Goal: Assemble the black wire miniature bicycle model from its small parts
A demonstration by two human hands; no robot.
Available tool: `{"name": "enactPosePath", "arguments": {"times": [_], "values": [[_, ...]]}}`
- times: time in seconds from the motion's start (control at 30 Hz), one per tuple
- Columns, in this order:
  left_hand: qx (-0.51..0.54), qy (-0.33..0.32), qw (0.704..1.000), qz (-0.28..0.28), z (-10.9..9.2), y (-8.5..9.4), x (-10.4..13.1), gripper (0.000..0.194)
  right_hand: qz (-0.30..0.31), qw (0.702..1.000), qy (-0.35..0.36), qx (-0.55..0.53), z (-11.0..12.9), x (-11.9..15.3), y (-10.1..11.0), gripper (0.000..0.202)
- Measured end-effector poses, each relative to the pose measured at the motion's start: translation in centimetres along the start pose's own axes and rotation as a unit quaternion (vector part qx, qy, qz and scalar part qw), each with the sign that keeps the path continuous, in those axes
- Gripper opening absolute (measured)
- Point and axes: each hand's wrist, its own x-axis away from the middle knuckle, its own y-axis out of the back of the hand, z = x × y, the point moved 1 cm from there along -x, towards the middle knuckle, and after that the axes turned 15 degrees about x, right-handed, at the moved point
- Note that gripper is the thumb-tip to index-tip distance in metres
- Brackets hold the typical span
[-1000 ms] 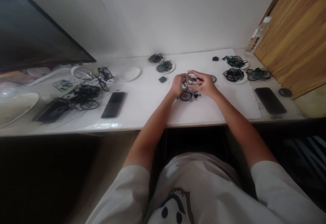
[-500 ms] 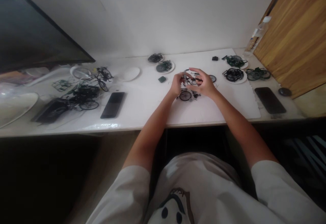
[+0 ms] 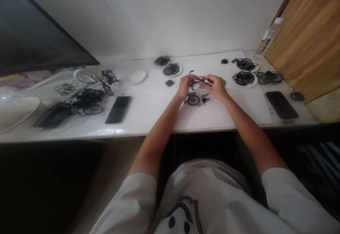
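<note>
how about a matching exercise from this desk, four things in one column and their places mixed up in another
Things
1. clear bottle
2. small green block
3. spoked wheel with a dark rim
4. rounded black object

Places
a. just to the right of a dark phone
b. on the person's side of the left hand and right hand, close to them
c. at the back right, beside the wooden panel
d. to the left of both hands

Right pairs: 1-c, 2-d, 3-b, 4-a

One bottle (image 3: pixel 268 37), one green block (image 3: pixel 169 83), five small plates (image 3: pixel 136 77), perhaps three phones (image 3: pixel 118 110).
</note>
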Motion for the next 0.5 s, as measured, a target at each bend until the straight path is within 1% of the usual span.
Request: {"name": "enactPosePath", "arguments": {"times": [0.1,0.2,0.37,0.5], "values": [[0.013,0.013,1.0,-0.009,0.13,0.05,-0.19,0.047,-0.002,1.0,-0.003,0.01,0.03,0.0,0.01,0.055],[0.007,0.009,1.0,-0.002,-0.03,-0.02,-0.24,0.044,-0.008,1.0,0.002,0.019,-0.17,-0.01,-0.01,0.053],[-0.01,0.013,1.0,0.001,-0.47,-0.32,-0.03,0.051,-0.014,1.0,0.002,0.02,0.02,-0.01,0.18,0.054],[0.014,0.024,1.0,0.007,-0.29,-0.27,-0.04,0.053,-0.018,1.0,0.0,0.003,0.5,-0.05,0.35,0.056]]}}
